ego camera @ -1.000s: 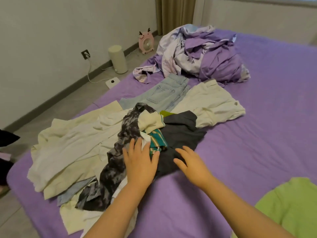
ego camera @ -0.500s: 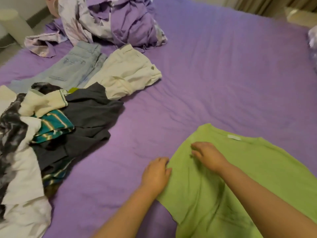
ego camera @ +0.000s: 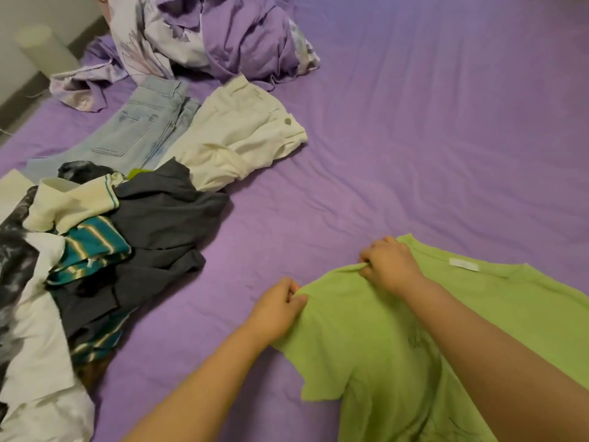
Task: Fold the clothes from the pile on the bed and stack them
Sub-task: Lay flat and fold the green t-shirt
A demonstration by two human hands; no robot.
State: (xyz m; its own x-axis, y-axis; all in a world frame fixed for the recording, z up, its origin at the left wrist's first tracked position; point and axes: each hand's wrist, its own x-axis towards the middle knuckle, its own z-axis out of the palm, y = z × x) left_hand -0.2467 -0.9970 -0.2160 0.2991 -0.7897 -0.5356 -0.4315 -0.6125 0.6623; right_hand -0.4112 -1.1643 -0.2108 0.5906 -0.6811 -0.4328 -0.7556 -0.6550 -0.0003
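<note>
Head view: both hands, left [ego camera: 276, 309] and right [ego camera: 389, 265], grip-pinch the green shirt [ego camera: 376, 346] edge.

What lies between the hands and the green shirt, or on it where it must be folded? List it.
Nothing visible. The left hand and the right hand both pinch the near edge of the green shirt, which lies on bare purple sheet. The pile of clothes sits apart, to the left, not touching it.

Head view, looking down, close over bed [ego camera: 414, 138].
</note>
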